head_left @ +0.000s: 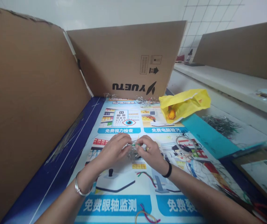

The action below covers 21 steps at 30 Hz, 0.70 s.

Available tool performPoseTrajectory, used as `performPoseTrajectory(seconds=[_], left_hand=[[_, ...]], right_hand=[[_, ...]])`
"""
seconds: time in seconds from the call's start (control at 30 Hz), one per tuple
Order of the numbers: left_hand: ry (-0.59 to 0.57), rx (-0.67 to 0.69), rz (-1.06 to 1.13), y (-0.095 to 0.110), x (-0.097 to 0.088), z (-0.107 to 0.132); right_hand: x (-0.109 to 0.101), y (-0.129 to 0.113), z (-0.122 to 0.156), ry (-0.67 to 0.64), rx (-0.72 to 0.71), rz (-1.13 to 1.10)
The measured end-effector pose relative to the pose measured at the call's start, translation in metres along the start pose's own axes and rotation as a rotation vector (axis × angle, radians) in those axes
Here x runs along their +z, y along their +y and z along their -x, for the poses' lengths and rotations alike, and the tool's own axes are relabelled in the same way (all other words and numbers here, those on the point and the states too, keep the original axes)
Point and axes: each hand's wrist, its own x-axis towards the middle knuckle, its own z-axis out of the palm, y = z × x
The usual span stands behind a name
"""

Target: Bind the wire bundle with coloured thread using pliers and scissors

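Note:
Over the middle of the printed poster (121, 161), both hands meet at a small tangle of thin silvery strands (132, 154) with a bit of green at its top. My left hand (116, 147), with a bangle on the wrist, pinches it from the left side. From the right, my right hand (150, 152) closes thumb and forefinger on the green end. Whether the strands are wire or tinsel I cannot tell. Below the hands lies a short piece of red and green cord (148, 178). More coloured cord, pink and yellow (146, 215), rests near the front edge.
Cardboard panels (126, 56) wall the left and back. A yellow bag (189, 104) lies open at back right with an orange item (171, 113) inside. Beside it are a teal sheet (208, 140) and a pile of silvery strands (222, 126). A coiled loop (186, 144) sits right of my hands.

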Motion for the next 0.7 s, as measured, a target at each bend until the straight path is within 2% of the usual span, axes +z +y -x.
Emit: performPoseTrajectory(seconds=[0.43,0.6,0.7], left_hand=[[-0.081,0.021,0.011,-0.009,0.004,0.0],[-0.113,0.003,0.027,-0.014,0.006,0.0],[-0.083,-0.031,0.046,-0.014,0.007,0.0]], right_hand=[[0.0,0.004,-0.008,-0.049,0.069,0.04],[-0.024,0.007,-0.005,-0.08,0.126,0.147],[-0.042,0.001,0.016,-0.218,0.131,0.222]])
